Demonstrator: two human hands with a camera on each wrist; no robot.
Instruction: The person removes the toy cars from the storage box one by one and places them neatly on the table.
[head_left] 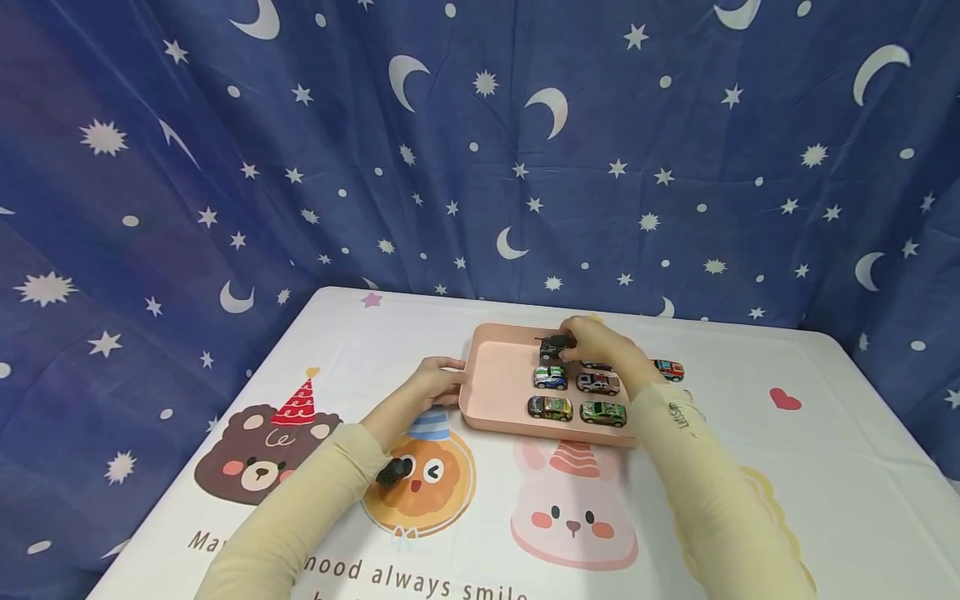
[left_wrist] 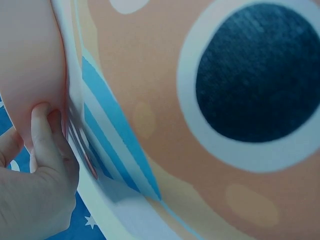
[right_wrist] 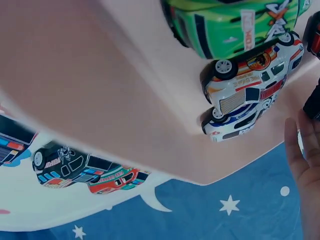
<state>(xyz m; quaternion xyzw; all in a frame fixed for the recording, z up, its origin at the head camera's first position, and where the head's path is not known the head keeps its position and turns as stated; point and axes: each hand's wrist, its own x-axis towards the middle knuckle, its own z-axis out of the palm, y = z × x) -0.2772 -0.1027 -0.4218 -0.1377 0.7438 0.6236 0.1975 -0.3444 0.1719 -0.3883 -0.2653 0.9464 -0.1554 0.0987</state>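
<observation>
A pink tray [head_left: 498,379] lies on the table with several small toy cars in its right half. My left hand [head_left: 435,382] grips the tray's left end; in the left wrist view its fingers [left_wrist: 45,130] press on the tray's outer wall. At the tray's far side my right hand [head_left: 596,340] pinches a black toy vehicle [head_left: 557,343] with a thin barrel pointing left. Nearest to it stand a white, blue and green car [head_left: 551,378] and a white-and-red car [head_left: 597,383]. In front are a dark patterned car [head_left: 550,408] and a green car [head_left: 603,413].
Right of the tray stands a red-and-blue car [head_left: 669,370], partly behind my right arm. The right wrist view shows a black car [right_wrist: 75,165] and a red-green car [right_wrist: 117,180] outside the tray wall. A blue curtain [head_left: 480,167] hangs behind the table.
</observation>
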